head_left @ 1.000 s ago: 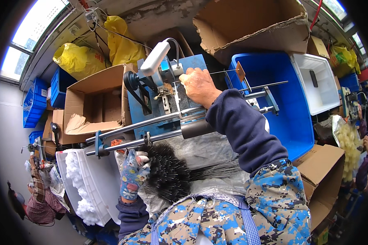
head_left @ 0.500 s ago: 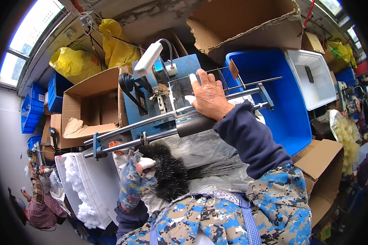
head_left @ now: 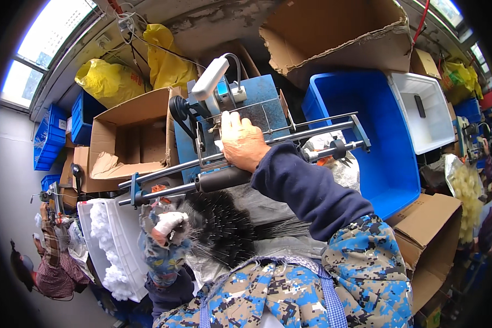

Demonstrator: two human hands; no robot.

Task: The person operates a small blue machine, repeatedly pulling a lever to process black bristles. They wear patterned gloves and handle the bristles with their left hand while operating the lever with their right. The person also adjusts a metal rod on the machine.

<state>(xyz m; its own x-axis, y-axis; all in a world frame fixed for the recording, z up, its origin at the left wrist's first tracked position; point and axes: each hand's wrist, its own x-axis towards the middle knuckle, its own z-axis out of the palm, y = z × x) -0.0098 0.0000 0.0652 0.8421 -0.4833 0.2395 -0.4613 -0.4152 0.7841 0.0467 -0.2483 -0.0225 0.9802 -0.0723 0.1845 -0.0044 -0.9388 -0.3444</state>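
White bin (head_left: 132,240) on the left has a lumpy, cottony strip of fluff (head_left: 101,229) along one side. Over on the right there's a deep blue tub (head_left: 374,126), smooth plastic, next to a white tray (head_left: 434,128) with a dark bar (head_left: 419,106) in it. The box (head_left: 104,134) by the machine (head_left: 268,90) is brown cardboard with a ragged flap. Machine's a scuffed blue metal plate with shiny round rails (head_left: 322,129) in front. Right hand (head_left: 245,141) is over it, fingers stretched out together, can't tell if they're pinching anything. Left hand (head_left: 165,235), in a patterned fabric glove, is half curled and blurry, so can't tell about a grip there either. Black, stiff, spiky bristles (head_left: 224,224) lie just right of it on a crinkly silvery sheet (head_left: 257,205).
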